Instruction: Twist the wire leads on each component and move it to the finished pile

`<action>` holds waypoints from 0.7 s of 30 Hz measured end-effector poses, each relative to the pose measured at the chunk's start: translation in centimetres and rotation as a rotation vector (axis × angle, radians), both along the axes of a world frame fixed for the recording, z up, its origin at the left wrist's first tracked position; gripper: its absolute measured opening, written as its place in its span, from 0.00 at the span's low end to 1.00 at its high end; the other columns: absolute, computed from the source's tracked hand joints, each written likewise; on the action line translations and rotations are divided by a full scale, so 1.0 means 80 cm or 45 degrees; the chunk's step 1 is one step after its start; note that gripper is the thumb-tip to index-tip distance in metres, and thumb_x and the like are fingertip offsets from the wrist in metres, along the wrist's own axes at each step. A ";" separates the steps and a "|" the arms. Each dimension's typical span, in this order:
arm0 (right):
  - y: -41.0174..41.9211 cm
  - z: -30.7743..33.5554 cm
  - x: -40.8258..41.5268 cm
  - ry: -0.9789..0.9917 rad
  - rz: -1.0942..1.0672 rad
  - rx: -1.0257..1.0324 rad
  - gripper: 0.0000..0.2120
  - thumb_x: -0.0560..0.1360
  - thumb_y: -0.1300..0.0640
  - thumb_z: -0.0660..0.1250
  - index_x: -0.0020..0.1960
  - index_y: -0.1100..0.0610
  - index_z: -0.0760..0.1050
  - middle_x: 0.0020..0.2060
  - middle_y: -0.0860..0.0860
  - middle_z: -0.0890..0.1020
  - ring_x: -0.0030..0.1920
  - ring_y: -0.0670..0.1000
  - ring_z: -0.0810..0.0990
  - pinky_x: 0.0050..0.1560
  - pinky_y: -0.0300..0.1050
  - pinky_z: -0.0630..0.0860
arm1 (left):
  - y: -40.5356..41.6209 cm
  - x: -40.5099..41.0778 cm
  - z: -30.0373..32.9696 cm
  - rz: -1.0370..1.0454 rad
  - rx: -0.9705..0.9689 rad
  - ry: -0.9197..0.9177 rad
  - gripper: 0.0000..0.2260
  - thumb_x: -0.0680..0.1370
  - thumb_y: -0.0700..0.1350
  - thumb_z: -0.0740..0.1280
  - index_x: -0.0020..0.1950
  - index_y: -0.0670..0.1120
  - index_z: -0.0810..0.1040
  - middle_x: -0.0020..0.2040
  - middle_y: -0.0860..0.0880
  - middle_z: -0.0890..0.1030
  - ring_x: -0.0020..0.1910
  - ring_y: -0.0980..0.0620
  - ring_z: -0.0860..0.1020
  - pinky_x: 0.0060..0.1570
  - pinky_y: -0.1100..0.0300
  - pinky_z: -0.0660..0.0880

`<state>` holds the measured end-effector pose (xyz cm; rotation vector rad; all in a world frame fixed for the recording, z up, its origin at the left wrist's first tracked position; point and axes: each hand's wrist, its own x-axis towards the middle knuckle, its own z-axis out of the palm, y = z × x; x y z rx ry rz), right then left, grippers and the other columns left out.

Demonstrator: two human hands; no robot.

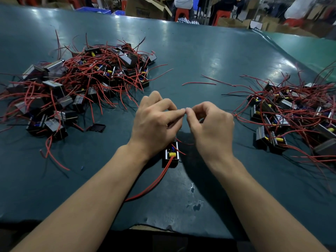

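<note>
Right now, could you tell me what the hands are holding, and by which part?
Both the left hand and right hand pinch something tiny between meeting fingertips, presumably the component's wire lead ends; the wire itself is hidden.

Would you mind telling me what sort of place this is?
Probably a factory assembly floor: heaps of black components with red wire leads on a green-matted workbench, with cardboard boxes and red plastic stools behind.

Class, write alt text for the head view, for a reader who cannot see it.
Two bare hands, left hand and right hand, meet fingertip to fingertip above a small black component with red wires on a dark green table. Piles of similar wired components lie to the left and right.
</note>
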<state>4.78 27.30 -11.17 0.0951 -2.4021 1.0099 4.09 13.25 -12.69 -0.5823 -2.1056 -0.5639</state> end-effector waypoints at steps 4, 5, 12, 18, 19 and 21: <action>0.010 0.002 -0.007 0.028 0.303 0.023 0.05 0.74 0.56 0.73 0.47 0.57 0.83 0.39 0.49 0.85 0.37 0.51 0.81 0.46 0.53 0.78 | -0.009 -0.001 -0.002 0.031 0.162 -0.127 0.04 0.74 0.43 0.73 0.46 0.45 0.87 0.37 0.49 0.83 0.37 0.44 0.73 0.41 0.48 0.73; 0.013 0.002 -0.009 0.020 0.360 0.048 0.05 0.73 0.58 0.74 0.48 0.58 0.83 0.40 0.50 0.85 0.37 0.51 0.81 0.47 0.52 0.79 | -0.010 -0.001 -0.002 0.032 0.202 -0.160 0.04 0.74 0.42 0.74 0.46 0.45 0.87 0.37 0.49 0.83 0.37 0.44 0.73 0.41 0.50 0.73; 0.021 -0.005 -0.017 0.123 0.414 0.230 0.05 0.75 0.58 0.70 0.48 0.57 0.84 0.40 0.51 0.85 0.36 0.54 0.81 0.42 0.54 0.78 | -0.011 0.000 0.001 -0.047 0.399 -0.404 0.02 0.72 0.41 0.75 0.43 0.47 0.87 0.38 0.53 0.84 0.36 0.51 0.73 0.41 0.64 0.68; 0.016 -0.006 -0.014 0.173 0.395 0.308 0.06 0.76 0.57 0.69 0.49 0.58 0.83 0.40 0.52 0.84 0.36 0.56 0.79 0.40 0.54 0.77 | -0.011 0.001 0.003 -0.104 0.531 -0.517 0.02 0.72 0.40 0.75 0.44 0.46 0.87 0.35 0.55 0.81 0.33 0.64 0.73 0.36 0.74 0.62; 0.014 -0.006 -0.013 0.186 0.397 0.338 0.06 0.77 0.57 0.68 0.49 0.58 0.82 0.40 0.53 0.83 0.36 0.57 0.79 0.39 0.54 0.77 | -0.012 0.001 0.004 -0.116 0.562 -0.538 0.02 0.72 0.40 0.75 0.44 0.45 0.87 0.34 0.56 0.80 0.32 0.66 0.73 0.35 0.74 0.62; 0.013 -0.006 -0.012 0.216 0.393 0.381 0.06 0.77 0.57 0.68 0.49 0.58 0.82 0.40 0.53 0.82 0.36 0.58 0.79 0.37 0.54 0.77 | -0.012 0.000 0.005 -0.122 0.592 -0.555 0.02 0.72 0.39 0.75 0.44 0.44 0.87 0.33 0.58 0.79 0.31 0.67 0.72 0.33 0.74 0.61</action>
